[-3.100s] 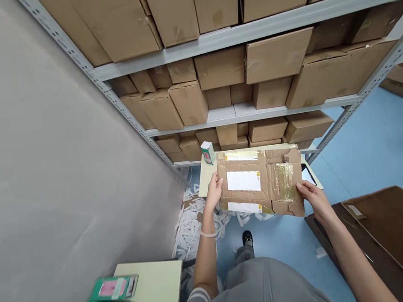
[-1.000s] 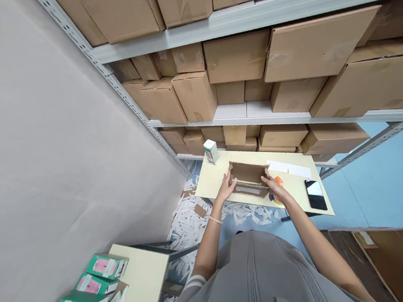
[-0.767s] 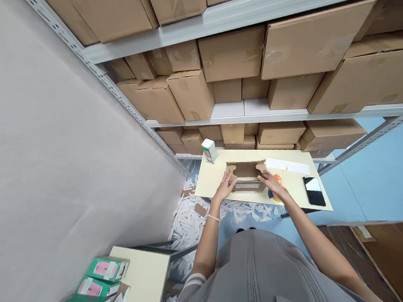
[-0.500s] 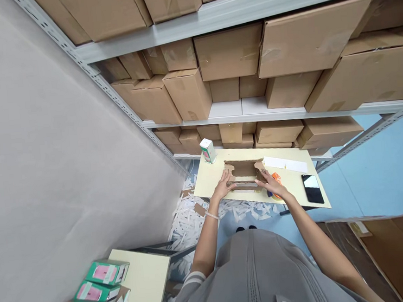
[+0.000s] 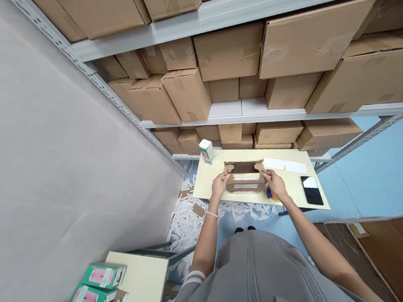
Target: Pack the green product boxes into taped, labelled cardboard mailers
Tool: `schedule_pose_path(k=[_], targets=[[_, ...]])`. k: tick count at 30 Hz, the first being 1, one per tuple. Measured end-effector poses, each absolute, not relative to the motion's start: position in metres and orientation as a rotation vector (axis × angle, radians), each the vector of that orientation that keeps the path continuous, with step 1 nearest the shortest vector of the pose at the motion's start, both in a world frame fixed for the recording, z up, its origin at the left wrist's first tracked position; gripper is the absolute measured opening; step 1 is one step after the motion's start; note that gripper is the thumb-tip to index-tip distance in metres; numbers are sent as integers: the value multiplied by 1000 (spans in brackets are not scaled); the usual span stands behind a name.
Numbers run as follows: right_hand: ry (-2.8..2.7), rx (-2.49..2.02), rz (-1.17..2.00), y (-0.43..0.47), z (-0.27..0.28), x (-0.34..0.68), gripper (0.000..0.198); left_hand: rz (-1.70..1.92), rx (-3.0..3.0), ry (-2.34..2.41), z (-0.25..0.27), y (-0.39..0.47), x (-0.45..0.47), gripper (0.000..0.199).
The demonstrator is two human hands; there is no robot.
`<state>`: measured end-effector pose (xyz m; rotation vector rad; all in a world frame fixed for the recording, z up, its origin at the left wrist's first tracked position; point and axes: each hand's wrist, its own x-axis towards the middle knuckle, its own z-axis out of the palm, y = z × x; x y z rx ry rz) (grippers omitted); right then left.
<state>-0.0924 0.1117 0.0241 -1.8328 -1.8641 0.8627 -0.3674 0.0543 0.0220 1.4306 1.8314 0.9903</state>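
Note:
A small brown cardboard box (image 5: 246,182) with its top open stands on the cream table in front of me. Its near flap, with white and yellow tape strips on it, is raised along the front. My left hand (image 5: 220,185) is closed on the left end of that flap. At the right end, the fingers of my right hand (image 5: 276,184) pinch the flap's edge. Beneath my right wrist, partly covered, lies a blue and orange tape roll (image 5: 269,194). The bottom of the box is hidden in shadow.
A small green-and-white carton (image 5: 207,152), white strips (image 5: 285,165) and a phone (image 5: 311,190) are on the table (image 5: 204,181). Shelves of cardboard boxes (image 5: 230,51) rise behind. Paper shreds (image 5: 182,222) cover the floor. Green boxes (image 5: 94,296) sit on a side table at lower left.
The near flap has come up at the front of the box. Both hands have gone from resting spread on the side flaps to gripping the near flap's two ends.

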Motion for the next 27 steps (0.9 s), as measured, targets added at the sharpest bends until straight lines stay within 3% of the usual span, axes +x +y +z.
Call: schedule_pose_path(k=[3, 10, 14, 17, 21, 27], targets=[[-1876, -1910, 746, 118, 25, -98, 46, 989, 1346, 2013, 24, 59, -365, 26], [-2057, -1996, 584, 126, 29, -106, 69, 877, 1382, 2132, 26, 70, -358, 78], [-2203, -1988, 498, 126, 35, -108, 77, 787, 1447, 2150, 23, 75, -358, 90], [-2253, -1927, 519, 123, 35, -109, 74, 855, 1491, 2039, 16, 74, -360, 88], [-2229, -1883, 594, 123, 27, -105, 66, 985, 1495, 1814, 2, 68, -368, 69], [-2206, -1851, 859, 127, 15, -95, 60, 1037, 1376, 1633, -11, 65, -375, 59]])
